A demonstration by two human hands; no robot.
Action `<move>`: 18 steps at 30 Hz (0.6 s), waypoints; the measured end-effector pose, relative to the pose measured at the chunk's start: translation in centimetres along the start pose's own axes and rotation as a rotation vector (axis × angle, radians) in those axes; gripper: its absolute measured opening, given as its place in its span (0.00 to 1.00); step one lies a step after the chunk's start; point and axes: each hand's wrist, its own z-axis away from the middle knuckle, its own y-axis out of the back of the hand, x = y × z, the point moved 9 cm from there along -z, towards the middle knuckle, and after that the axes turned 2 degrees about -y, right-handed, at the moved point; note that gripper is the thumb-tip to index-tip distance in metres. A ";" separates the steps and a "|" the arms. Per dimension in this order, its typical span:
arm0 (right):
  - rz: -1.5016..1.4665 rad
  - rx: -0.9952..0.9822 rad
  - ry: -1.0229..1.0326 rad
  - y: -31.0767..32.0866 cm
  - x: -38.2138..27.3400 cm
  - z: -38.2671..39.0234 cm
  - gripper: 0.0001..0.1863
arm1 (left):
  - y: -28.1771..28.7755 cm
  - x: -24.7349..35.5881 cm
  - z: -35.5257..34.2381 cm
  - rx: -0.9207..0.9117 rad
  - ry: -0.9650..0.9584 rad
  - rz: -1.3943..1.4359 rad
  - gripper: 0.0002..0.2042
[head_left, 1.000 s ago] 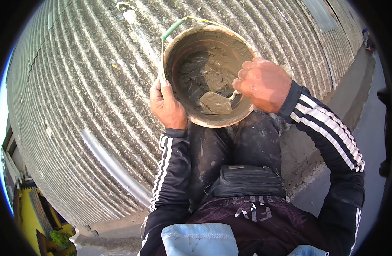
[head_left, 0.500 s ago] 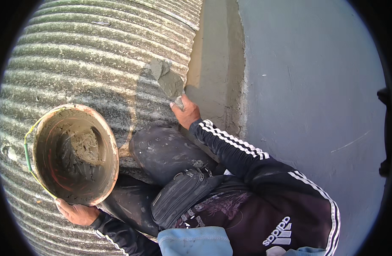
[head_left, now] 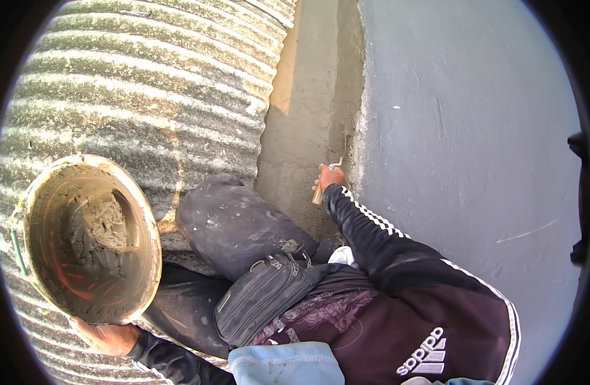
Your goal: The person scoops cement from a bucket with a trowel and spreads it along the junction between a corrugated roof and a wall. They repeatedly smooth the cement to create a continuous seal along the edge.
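Note:
My left hand [head_left: 109,338] is closed on the lower edge of a mortar-smeared bucket [head_left: 156,240], which tilts so that its mouth faces me. Wet grey mortar [head_left: 102,221] lies inside. Over at the right, my right hand [head_left: 331,176] grips a trowel [head_left: 317,195] by its wooden handle. The bent metal neck shows past my fingers, close to the base of the grey wall. I cannot make out the trowel's blade, nor any mortar on it.
Corrugated roofing sheets [head_left: 147,102] spread across the left. Between their ragged edge and the smooth grey wall [head_left: 461,128] runs a mortared channel [head_left: 301,102]. My bent knee [head_left: 237,218] and a dark waist bag [head_left: 259,298] are between my arms.
My right hand has swung rightward with the trowel, from above the roofing sheets to the wall's base. The mortar load on its blade no longer shows. The bucket appears slightly farther left.

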 end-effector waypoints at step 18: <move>-0.122 -0.014 -0.149 4.1 -0.6 1.0 0.20 | 0.8 1.7 0.5 0.098 -0.034 0.107 0.25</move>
